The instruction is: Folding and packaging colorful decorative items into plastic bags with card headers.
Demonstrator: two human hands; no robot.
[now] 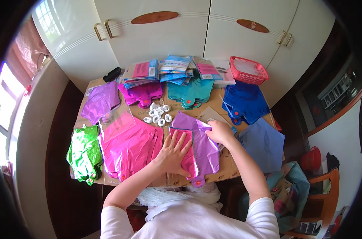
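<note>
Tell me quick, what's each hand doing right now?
Left hand: open, flat on the pink balloon.
Right hand: closed, pinching the purple balloon.

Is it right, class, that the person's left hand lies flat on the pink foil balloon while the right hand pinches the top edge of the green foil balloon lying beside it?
Not quite. In the head view the right hand pinches the top edge of the purple foil balloon, not a green one. The left hand does lie flat on the pink foil balloon. The green foil balloon sits untouched at the table's far left.
</note>
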